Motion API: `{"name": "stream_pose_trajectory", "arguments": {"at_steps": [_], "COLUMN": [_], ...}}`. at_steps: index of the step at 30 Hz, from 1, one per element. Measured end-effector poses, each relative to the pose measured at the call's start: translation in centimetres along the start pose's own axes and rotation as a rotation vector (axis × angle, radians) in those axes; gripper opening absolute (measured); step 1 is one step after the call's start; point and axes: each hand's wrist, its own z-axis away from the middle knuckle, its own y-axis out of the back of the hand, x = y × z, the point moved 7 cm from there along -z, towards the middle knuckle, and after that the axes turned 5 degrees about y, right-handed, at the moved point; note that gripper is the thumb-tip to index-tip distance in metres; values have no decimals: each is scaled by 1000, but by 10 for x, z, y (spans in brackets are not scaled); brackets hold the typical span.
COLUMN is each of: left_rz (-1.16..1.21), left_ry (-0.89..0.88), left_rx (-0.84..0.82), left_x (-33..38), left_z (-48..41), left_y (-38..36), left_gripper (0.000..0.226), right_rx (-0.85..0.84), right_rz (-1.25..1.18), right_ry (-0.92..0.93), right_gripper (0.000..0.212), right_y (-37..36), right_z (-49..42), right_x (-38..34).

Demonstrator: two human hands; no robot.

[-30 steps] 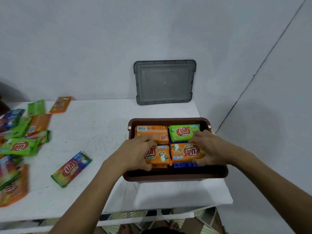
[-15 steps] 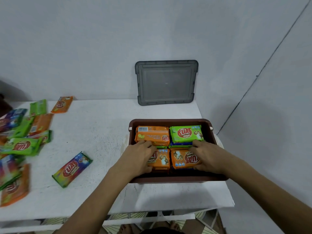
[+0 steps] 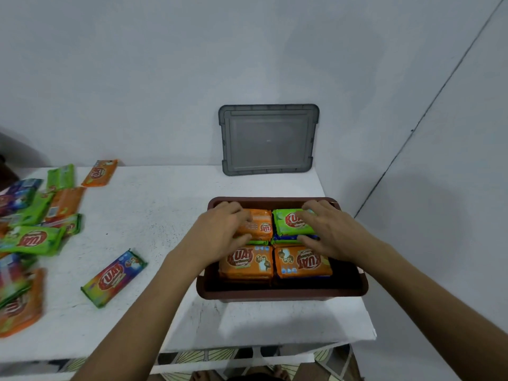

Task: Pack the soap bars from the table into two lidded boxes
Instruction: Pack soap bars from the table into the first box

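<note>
A brown box [image 3: 275, 294] sits on the white table [image 3: 154, 210] near its right end, filled with stacked wrapped soap bars. My left hand [image 3: 220, 232] grips the rear left orange bar [image 3: 262, 224], fingers over its far edge and thumb at its near edge. In the same way my right hand [image 3: 330, 229] holds the rear right green bar [image 3: 288, 224]. Two orange bars [image 3: 246, 261] [image 3: 302, 262] lie uncovered in the front row. Lower layers are mostly hidden.
A grey lid [image 3: 268, 138] leans upright against the wall behind the box. One multicoloured bar [image 3: 114, 277] lies alone left of the box. Several more green, orange and blue bars [image 3: 33, 239] are heaped at the table's left end. The table edge runs just right of the box.
Both hands have moved from the front row of bars to the rear row. The front orange bars now lie uncovered.
</note>
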Motion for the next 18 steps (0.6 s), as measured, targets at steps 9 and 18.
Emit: {"name": "stream_pose_trajectory", "arguments": {"at_steps": [9,18], "left_rz": [-45,16], "left_ry": [28,67], "left_rx": [-108,-208], "left_x": [-10,-16], "left_z": [-19,-25], "left_y": [-22,-31], "left_gripper": [55,73], "right_rx": [-41,-96], "right_rz": [-12,-124], "right_ry": [-18,-10], "right_gripper": [66,68], "right_y": [-23,-24], "right_z": [-10,-22], "right_x": [10,19]}}
